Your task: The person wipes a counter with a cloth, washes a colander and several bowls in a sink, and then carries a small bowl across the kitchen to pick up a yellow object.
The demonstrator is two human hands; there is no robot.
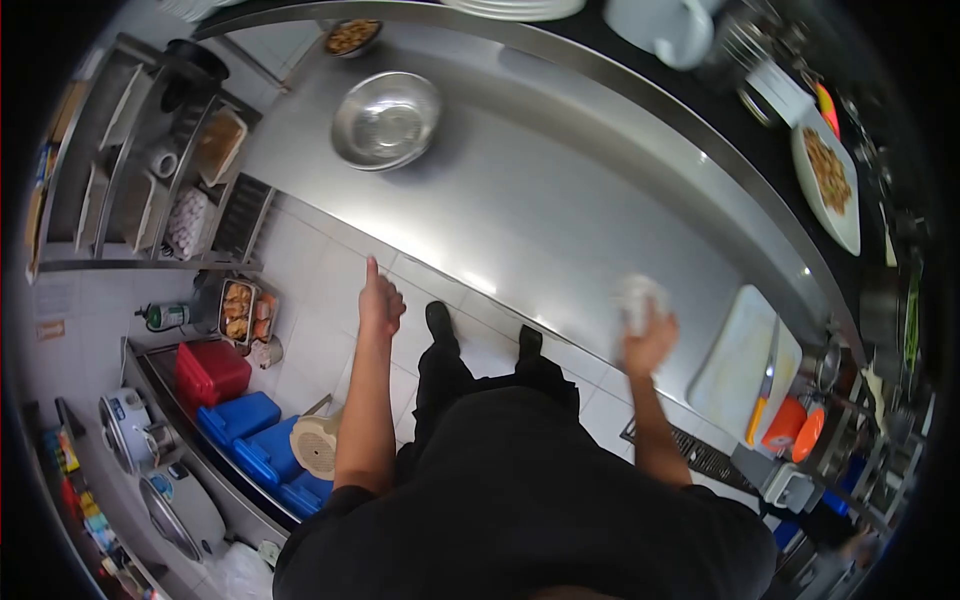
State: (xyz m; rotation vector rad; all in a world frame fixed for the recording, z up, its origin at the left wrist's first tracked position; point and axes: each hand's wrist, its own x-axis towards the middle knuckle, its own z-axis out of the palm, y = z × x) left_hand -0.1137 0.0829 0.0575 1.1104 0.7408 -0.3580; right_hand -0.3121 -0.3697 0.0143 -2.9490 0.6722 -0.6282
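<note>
My right hand [650, 342] is over the front part of the steel worktop [560, 190], blurred by motion. Its fingers press on a white cloth [638, 298], which is smeared too. Farther right lie a white cutting board [735, 355] and a knife [767, 385] with a yellow handle. My left hand [379, 305] hangs in the air in front of the worktop's near edge, above the tiled floor. Nothing shows in it; the thumb sticks out, apart from the loosely bent fingers. A steel mixing bowl [387, 120] stands on the worktop's far left part.
A small bowl of brown food [352, 37] sits at the back left. On the raised shelf rest a white dish of food [828, 175] and a white jug [665, 30]. Left are a steel rack [150, 150], blue bins [240, 415], a red container [212, 372] and appliances.
</note>
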